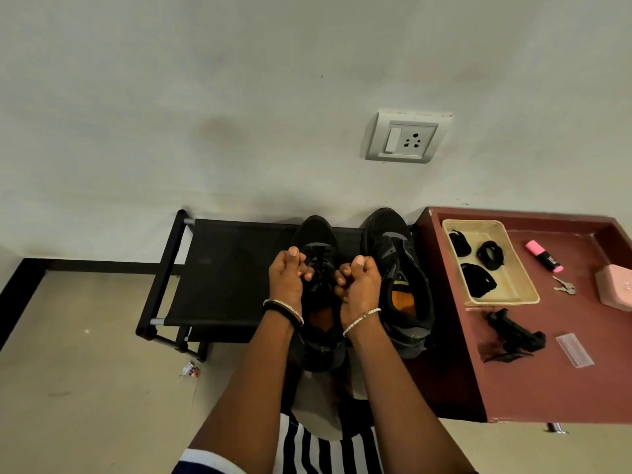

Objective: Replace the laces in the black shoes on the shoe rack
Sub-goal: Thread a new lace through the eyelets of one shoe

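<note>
Two black shoes stand side by side on the black shoe rack [219, 268], toes toward the wall. Over the left shoe [316, 241] both my hands are curled at the lacing. My left hand [287, 275] pinches black lace at the left side of the tongue. On the other side my right hand [359, 278] pinches lace too. The lace [319, 265] between them is black on black and hard to make out. The right shoe [398, 268] stands untouched, its orange insole showing. Black lace bundles [490, 254] lie in a beige tray [519, 289].
A maroon table [561, 381] stands right of the rack, holding the tray, a pink highlighter [543, 256], keys [564, 286], a pink box [615, 290], a black clip-like object [516, 333] and a clear plastic strip [574, 349]. A wall socket [407, 138] is above. A small wrapper [189, 370] lies on the floor.
</note>
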